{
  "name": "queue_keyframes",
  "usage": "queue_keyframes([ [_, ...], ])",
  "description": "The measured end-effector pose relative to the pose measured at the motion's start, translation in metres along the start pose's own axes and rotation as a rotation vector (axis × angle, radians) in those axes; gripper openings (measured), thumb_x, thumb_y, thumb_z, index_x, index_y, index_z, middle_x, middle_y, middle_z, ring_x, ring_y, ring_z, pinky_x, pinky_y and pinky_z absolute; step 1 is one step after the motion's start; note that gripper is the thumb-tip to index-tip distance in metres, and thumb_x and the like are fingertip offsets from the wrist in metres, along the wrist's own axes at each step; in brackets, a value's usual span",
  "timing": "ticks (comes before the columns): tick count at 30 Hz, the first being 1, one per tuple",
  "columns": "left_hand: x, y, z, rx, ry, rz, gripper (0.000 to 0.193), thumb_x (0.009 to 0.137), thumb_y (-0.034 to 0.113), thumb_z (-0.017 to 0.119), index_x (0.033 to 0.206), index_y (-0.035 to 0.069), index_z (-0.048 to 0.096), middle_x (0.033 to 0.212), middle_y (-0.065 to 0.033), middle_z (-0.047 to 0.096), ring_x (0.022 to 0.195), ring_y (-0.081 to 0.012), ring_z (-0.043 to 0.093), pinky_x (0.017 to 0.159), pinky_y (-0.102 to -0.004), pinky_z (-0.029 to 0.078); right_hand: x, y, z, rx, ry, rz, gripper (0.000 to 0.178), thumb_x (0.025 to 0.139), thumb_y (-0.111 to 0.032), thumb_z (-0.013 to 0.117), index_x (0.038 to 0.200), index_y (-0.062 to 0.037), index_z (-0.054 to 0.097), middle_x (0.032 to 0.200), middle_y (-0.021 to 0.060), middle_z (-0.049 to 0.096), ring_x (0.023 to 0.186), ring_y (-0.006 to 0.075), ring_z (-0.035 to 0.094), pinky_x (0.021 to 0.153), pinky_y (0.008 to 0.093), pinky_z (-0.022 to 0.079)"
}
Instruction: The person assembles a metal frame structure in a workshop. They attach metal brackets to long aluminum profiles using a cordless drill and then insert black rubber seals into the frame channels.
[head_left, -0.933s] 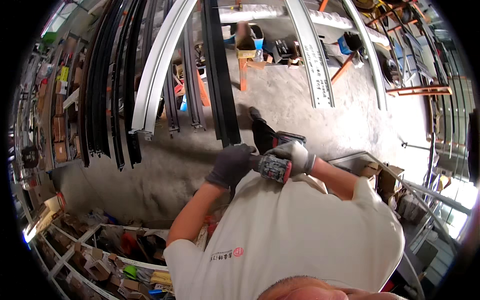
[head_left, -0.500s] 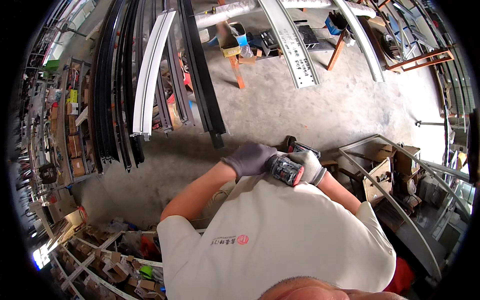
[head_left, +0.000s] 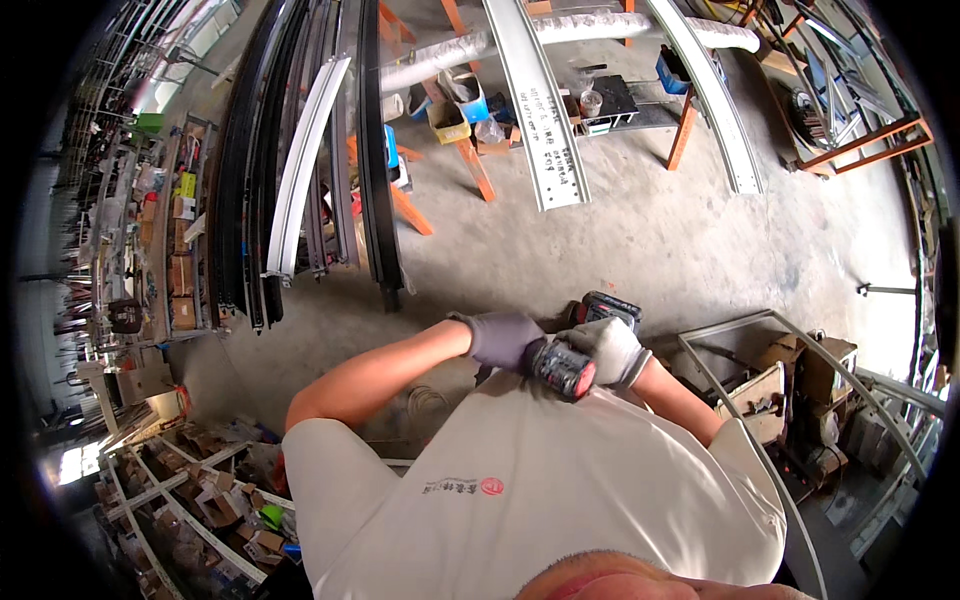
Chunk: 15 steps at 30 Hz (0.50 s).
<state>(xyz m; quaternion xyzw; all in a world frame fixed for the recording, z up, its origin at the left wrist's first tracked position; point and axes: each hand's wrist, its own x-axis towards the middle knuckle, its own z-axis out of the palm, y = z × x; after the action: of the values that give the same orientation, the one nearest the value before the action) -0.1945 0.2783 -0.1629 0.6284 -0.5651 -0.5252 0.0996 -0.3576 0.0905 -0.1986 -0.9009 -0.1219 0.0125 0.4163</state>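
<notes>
A cordless drill (head_left: 563,369) in black and grey, with a red rear end, is held close against the front of my pale shirt. My right hand (head_left: 608,350), in a light grey glove, is wrapped round its handle. The dark battery (head_left: 610,308) sticks out beyond that hand. My left hand (head_left: 503,340), in a darker grey glove, is closed round the front end of the drill. Its fingertips and the drill's chuck are hidden from view.
Long black profiles (head_left: 378,200) and a white one (head_left: 310,165) jut toward me at the left. Ahead, two white metal channels (head_left: 540,110) cross a wrapped roll on orange-legged stands. A metal frame (head_left: 730,325) stands at the right, with cartons inside. Shelving lines the left.
My view has turned slightly, so the black profiles and the near white channel sit further left. Both hands and the drill are a little lower in view; the grip looks the same.
</notes>
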Motion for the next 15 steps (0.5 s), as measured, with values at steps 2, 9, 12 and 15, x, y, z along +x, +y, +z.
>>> queue_keyframes([
  [2, 0.009, 0.022, -0.024, 0.045, 0.055, -0.061, 0.021, 0.08, 0.023, 0.069, 0.094, 0.008, 0.072, 0.095, -0.0195, 0.073, 0.091, -0.0378, 0.07, 0.082, -0.0474, 0.052, 0.0, 0.001, -0.02, 0.099, 0.135, 0.027, 0.023, 0.075, -0.032, 0.075, 0.087, -0.0131, 0.073, 0.072, 0.0068, 0.068, 0.072, 0.0306, 0.067, 0.068, 0.0397, 0.052],
  [9, 0.054, 0.051, -0.036, 0.126, 0.0, -0.091, 0.022, 0.081, 0.026, 0.067, 0.095, 0.01, 0.07, 0.094, -0.0194, 0.073, 0.089, -0.0391, 0.07, 0.082, -0.0474, 0.053, -0.04, 0.037, -0.021, -0.014, 0.124, 0.02, 0.032, 0.07, -0.039, 0.077, 0.089, -0.0128, 0.072, 0.073, 0.008, 0.068, 0.072, 0.0335, 0.067, 0.071, 0.0428, 0.053],
  [12, 0.068, 0.049, -0.042, 0.135, -0.03, -0.063, 0.023, 0.083, 0.026, 0.066, 0.099, 0.01, 0.069, 0.092, -0.02, 0.073, 0.087, -0.0403, 0.07, 0.081, -0.0486, 0.053, -0.045, 0.045, -0.026, 0.04, 0.129, 0.13, 0.038, 0.065, -0.042, 0.078, 0.088, -0.0121, 0.071, 0.075, 0.0096, 0.068, 0.07, 0.0328, 0.068, 0.068, 0.0431, 0.054],
  [15, 0.081, 0.035, -0.056, 0.129, -0.073, -0.039, 0.024, 0.082, 0.026, 0.069, 0.101, 0.012, 0.069, 0.093, -0.0188, 0.073, 0.089, -0.0394, 0.07, 0.081, -0.049, 0.053, -0.037, 0.051, -0.035, 0.065, 0.143, 0.16, 0.042, 0.064, -0.044, 0.079, 0.088, -0.0115, 0.07, 0.072, 0.0113, 0.066, 0.068, 0.0333, 0.068, 0.066, 0.0442, 0.054],
])
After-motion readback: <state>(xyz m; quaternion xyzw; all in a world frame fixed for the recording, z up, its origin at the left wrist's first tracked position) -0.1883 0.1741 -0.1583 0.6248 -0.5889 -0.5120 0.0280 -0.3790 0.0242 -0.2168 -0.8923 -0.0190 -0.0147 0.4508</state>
